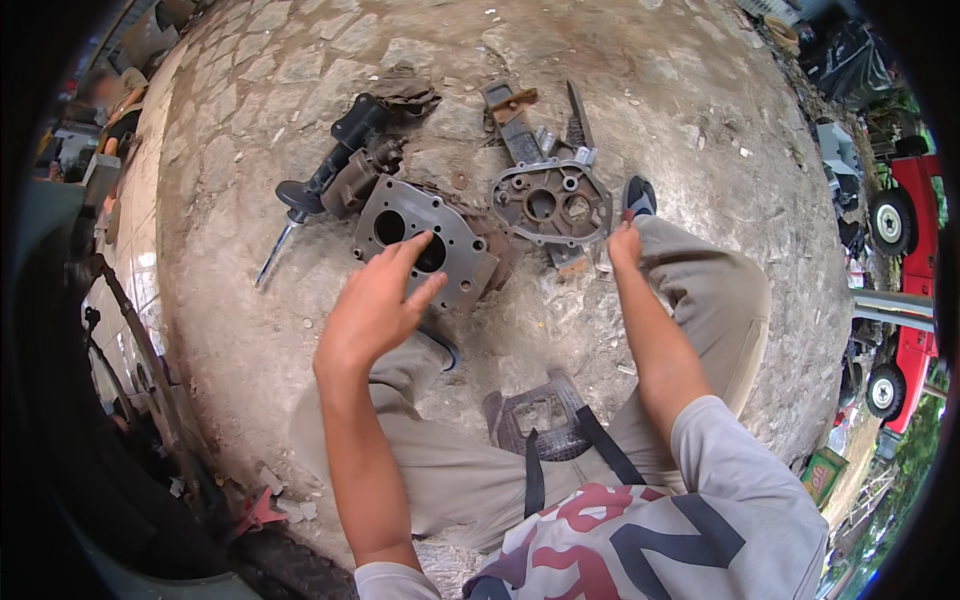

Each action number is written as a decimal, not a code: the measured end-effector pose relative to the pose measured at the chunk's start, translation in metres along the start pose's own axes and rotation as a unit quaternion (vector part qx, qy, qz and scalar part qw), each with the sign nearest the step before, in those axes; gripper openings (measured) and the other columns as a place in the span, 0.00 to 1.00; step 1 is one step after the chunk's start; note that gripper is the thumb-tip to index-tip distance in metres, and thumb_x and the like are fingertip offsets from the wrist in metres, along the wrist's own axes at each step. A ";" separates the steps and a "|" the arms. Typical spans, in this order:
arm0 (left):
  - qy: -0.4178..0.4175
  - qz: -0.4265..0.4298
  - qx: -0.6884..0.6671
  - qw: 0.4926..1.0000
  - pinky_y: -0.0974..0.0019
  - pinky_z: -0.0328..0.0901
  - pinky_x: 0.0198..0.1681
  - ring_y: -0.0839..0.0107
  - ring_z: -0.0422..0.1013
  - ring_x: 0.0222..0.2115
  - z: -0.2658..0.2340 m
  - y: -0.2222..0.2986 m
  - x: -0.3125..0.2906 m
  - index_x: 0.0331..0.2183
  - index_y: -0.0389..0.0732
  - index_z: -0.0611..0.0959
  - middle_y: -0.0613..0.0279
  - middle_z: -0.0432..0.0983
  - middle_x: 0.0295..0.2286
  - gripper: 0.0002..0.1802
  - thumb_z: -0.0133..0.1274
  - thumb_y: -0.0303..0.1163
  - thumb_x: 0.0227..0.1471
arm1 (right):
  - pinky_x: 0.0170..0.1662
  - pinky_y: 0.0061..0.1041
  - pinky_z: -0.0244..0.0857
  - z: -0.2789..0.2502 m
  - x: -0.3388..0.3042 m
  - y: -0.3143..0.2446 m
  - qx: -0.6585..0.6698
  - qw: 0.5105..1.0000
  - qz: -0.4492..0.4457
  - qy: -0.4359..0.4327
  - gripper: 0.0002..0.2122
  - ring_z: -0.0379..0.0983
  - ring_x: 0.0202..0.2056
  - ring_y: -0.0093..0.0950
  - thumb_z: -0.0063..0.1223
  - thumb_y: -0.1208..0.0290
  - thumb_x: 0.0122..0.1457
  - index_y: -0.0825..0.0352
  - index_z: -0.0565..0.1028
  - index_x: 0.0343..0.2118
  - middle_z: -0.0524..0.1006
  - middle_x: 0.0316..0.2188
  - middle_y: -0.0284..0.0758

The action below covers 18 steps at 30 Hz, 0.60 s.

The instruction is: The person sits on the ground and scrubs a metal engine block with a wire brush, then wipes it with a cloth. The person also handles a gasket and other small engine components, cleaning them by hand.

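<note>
My left hand (378, 298) reaches over a heavy metal casting (465, 265) with a flat machined face and two large round bores. Its fingers are spread and its fingertips lie at the edge of the right bore; nothing is held in it. My right hand (625, 246) is closed beside the right edge of a flat, rounded metal cover plate (520, 218) with several holes. A small red bit shows just above that hand, but what its fingers hold is hidden. The cover rests across a metal bar (515, 130) on the stone floor.
A black shock absorber (335, 160) and a rusty part (352, 190) lie left of the casting. A dark flat bar (578, 115) lies beyond the cover. Between my legs stands a woven seat (540, 410). A red vehicle (920, 250) is at far right; clutter lines the left edge.
</note>
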<state>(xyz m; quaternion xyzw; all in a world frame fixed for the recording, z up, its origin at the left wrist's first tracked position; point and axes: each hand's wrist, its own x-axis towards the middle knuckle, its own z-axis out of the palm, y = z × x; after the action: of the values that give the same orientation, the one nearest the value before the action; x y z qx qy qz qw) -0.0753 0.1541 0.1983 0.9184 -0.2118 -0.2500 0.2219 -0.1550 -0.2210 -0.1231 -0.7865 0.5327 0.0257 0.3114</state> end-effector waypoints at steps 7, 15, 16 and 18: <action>-0.027 0.041 0.009 0.999 0.52 0.67 0.53 0.46 0.73 0.50 0.009 0.009 0.014 0.62 0.44 0.72 0.46 0.75 0.52 0.30 0.56 0.42 0.62 | 0.56 0.40 0.66 0.039 0.116 0.056 -0.009 0.999 -0.024 -0.026 0.26 0.76 0.53 0.45 0.35 0.52 0.72 0.69 0.77 0.55 0.80 0.51 0.48; -0.044 0.010 0.021 0.999 0.52 0.66 0.55 0.47 0.72 0.51 0.008 0.010 0.011 0.62 0.42 0.72 0.48 0.75 0.53 0.31 0.57 0.43 0.62 | 0.55 0.30 0.67 0.047 0.095 0.047 0.278 0.947 -0.014 -0.160 0.29 0.77 0.50 0.32 0.61 0.51 0.63 0.71 0.76 0.58 0.81 0.50 0.43; -0.038 0.018 0.025 0.999 0.53 0.65 0.55 0.47 0.72 0.51 0.008 0.010 0.012 0.62 0.42 0.72 0.48 0.75 0.52 0.31 0.57 0.43 0.62 | 0.55 0.29 0.67 0.044 0.091 0.043 0.298 0.942 -0.010 -0.155 0.28 0.77 0.50 0.31 0.61 0.53 0.63 0.72 0.76 0.57 0.81 0.50 0.43; -0.029 0.030 0.032 0.999 0.54 0.65 0.55 0.48 0.72 0.50 0.008 0.009 0.009 0.62 0.41 0.72 0.48 0.76 0.52 0.31 0.57 0.42 0.62 | 0.54 0.28 0.67 0.039 0.080 0.039 0.336 0.930 0.001 -0.151 0.28 0.77 0.50 0.29 0.63 0.55 0.62 0.75 0.76 0.56 0.81 0.50 0.42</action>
<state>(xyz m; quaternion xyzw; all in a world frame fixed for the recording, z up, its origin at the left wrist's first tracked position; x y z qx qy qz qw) -0.0753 0.1400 0.1930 0.9106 -0.2538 -0.2628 0.1932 -0.1427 -0.2755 -0.2025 -0.6226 0.4576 -0.0362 0.6337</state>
